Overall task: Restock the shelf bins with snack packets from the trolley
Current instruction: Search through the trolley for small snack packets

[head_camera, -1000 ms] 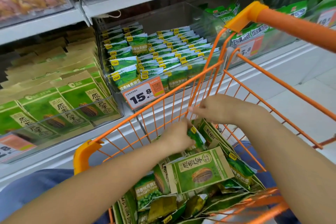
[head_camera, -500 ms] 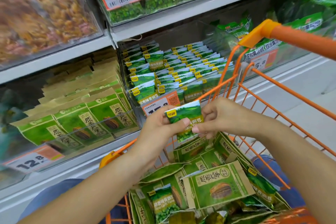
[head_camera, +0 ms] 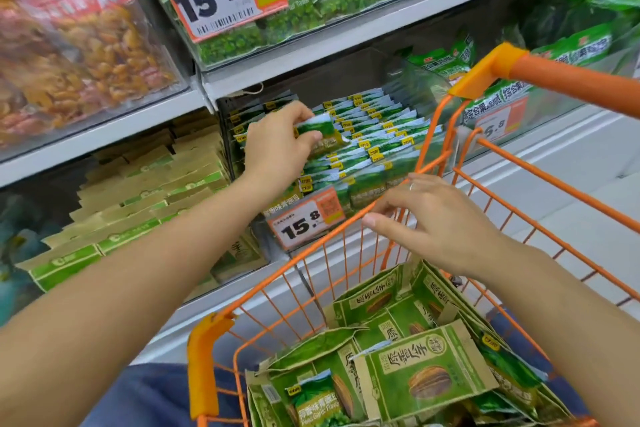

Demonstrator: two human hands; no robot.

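Observation:
My left hand (head_camera: 277, 146) holds a small green pea packet (head_camera: 317, 130) between thumb and fingers, inside the clear shelf bin (head_camera: 242, 163) over its rows of matching packets (head_camera: 377, 146). My right hand (head_camera: 433, 222) hovers with loosely spread fingers and holds nothing, just above the front rim of the orange trolley (head_camera: 311, 246). Several green snack packets (head_camera: 426, 371) lie in the trolley basket, both large seed packs and small pea packets (head_camera: 315, 399).
A 15.8 price tag (head_camera: 306, 218) hangs on the bin's front. Left of it a bin holds brown-and-green seed packs (head_camera: 138, 204). Upper shelf bins carry green peas (head_camera: 311, 0) and orange snacks (head_camera: 69, 55). The trolley handle (head_camera: 568, 83) crosses at the right.
My left hand carried the pea packet up from above the trolley into the shelf bin. My right hand let go of the packet and stayed above the trolley rim. The camera tilted up.

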